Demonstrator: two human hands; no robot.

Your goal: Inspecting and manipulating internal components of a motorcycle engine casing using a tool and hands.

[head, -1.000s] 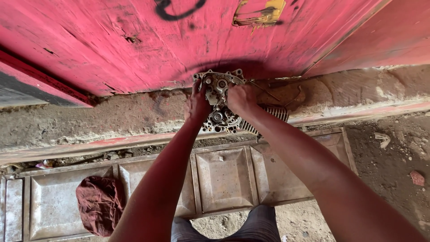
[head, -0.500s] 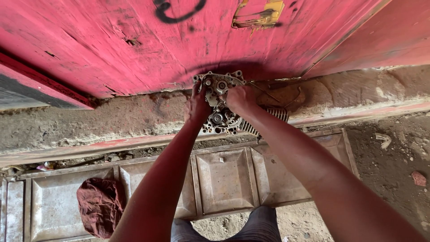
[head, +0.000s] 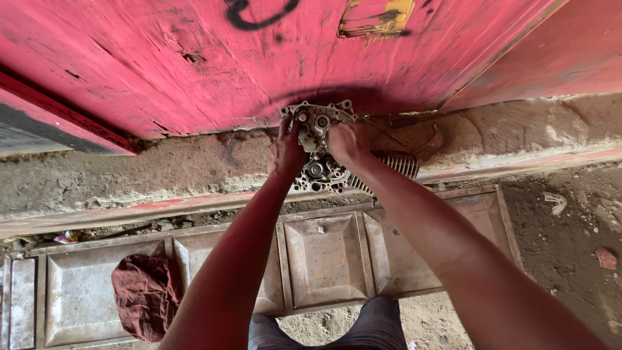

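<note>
Head view: both arms reach far out from the person toward a grimy metal engine casing point(head: 319, 149) that sits on a dusty concrete ledge point(head: 129, 175), right up against the foot of a worn red painted wall point(head: 162, 58). The left hand point(head: 287, 152) is clamped on the casing's left edge, its fingers curled around the rim. The right hand point(head: 348, 141) grips the casing's upper right part, knuckles toward the camera, fingers wrapped over the metal so that their tips are hidden. Gears and round openings show on the casing's face between the two hands. Just right of the casing, touching or nearly touching it, a finned metal cylinder point(head: 394, 166) lies on the ledge.

Nearer the person, below the ledge, a grey pressed metal panel point(head: 327, 259) with square recesses lies flat on the dirt ground point(head: 564, 240). A crumpled dark red rag point(head: 146, 295) rests on the panel's left part, well apart from the hands.

Against the frame half a second earlier, almost nothing differs: both hands hold the casing at the same spots, the casing stands in the same place by the wall, and the rag and panel have not shifted.
</note>
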